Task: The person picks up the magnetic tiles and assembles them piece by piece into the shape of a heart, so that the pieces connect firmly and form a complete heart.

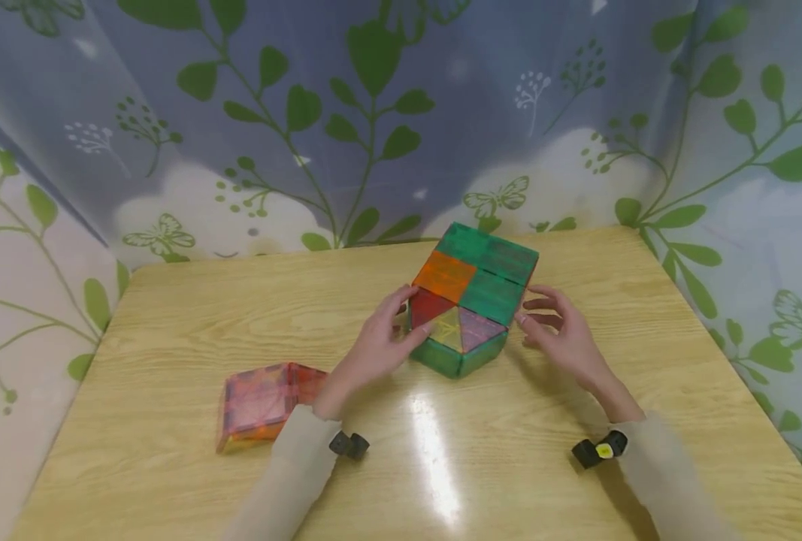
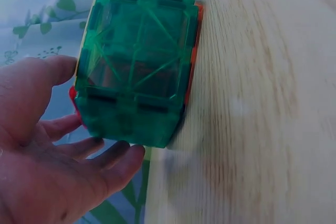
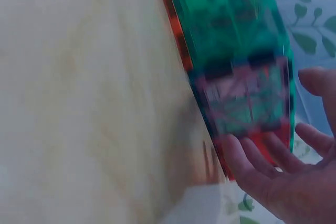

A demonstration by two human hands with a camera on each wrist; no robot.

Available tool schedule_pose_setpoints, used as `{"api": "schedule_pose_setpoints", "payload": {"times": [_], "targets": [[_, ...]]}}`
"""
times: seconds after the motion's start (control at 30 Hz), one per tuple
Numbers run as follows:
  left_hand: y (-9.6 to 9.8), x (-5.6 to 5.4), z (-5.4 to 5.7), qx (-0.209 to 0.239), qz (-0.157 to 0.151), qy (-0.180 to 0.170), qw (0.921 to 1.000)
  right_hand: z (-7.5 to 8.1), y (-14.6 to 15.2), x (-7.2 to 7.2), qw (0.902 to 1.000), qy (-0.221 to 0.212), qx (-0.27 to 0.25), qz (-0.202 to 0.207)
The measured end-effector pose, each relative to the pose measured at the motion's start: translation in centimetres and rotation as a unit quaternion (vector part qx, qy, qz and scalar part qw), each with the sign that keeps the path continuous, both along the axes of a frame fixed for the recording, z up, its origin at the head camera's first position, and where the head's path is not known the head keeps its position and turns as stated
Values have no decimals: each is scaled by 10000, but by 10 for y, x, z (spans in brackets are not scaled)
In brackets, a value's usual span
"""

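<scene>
A house-like block of translucent magnetic tiles (image 1: 505,289) sits between both hands, slanting away from the person. Its top shows green rectangles, an orange square and red, yellow and purple triangles; green tiles form its near side walls. My left hand (image 1: 383,338) grips the block's near left corner, its thumb over the top edge and its fingers along the side. On the other side my right hand (image 1: 566,338) has its fingers at the right wall; in the right wrist view the fingertips meet pink and red tiles (image 3: 247,98) while the thumb stands apart.
A smaller structure of pink, red and orange magnetic tiles (image 1: 258,402) rests on the wooden table (image 1: 191,315), partly behind the left forearm. A leaf-patterned curtain (image 1: 401,135) hangs along the table's back and sides.
</scene>
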State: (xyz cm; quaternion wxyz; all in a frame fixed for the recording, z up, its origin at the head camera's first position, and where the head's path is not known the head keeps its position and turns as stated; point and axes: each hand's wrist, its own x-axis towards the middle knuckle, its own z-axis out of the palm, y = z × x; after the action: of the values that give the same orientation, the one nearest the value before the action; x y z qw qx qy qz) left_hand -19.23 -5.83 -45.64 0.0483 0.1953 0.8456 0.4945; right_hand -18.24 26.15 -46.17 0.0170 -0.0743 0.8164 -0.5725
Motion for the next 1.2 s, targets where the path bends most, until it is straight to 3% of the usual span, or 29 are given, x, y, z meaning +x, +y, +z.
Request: {"api": "schedule_pose_setpoints", "payload": {"times": [0.17,0.3,0.43,0.6,0.7,0.8,0.9,1.03,1.2], "targets": [[-15,11,6,-229,-150,-6,9996,5,15,-33,9987,347,367,-67],[-36,24,15,-607,-238,82,9978,10,25,-55,9962,301,739,356],[-67,40,33,-1206,-341,99,9921,12,31,-65,9917,172,1028,751],[-129,63,52,-1923,-156,9,9812,9,34,-64,9891,227,1106,947],[-167,74,56,-2224,-8,-340,9744,6,38,-59,9904,72,1027,924],[-193,83,56,-2329,-23,-918,9682,5,39,-53,9914,16,1068,760],[-204,87,50,-2289,-141,-1173,9663,3,35,-46,9920,362,1129,431],[-205,88,43,-2208,-178,-918,9708,-1,21,-35,9863,914,1372,16],[-189,87,37,-1830,-346,-619,9805,0,-10,-24,9754,986,1952,-266]]}}
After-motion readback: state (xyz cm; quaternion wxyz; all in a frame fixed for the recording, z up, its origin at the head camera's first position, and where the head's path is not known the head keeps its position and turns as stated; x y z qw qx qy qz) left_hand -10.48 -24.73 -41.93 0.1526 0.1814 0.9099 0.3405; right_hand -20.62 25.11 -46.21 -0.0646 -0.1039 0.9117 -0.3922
